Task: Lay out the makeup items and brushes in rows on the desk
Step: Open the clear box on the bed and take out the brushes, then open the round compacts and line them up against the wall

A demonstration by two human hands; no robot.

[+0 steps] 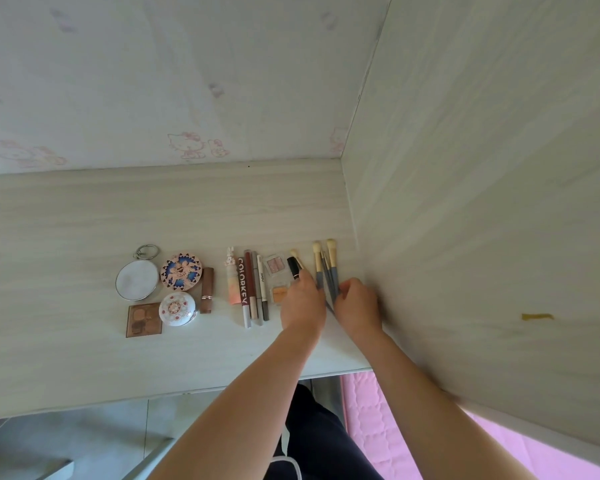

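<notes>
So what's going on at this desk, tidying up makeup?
A person is laying makeup out in rows on the desk. Both hands are at the brushes by the side panel: the left hand and right hand are lining up their handles. Compacts, a round mirror and pencils already lie sorted to the left.

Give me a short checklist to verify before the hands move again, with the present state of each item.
1. Both hands at the grey-handled brushes: ok; left hand, right hand.
2. Brush tips pointing the same way: ok.
3. Brush handles parallel: not ok, they cross near the hands.
4. Grip on the handles: cannot tell, fingers hidden.
5. Pencils and tubes in a row: ok.
6. Black tube lying straight: not ok, tilted.
</notes>
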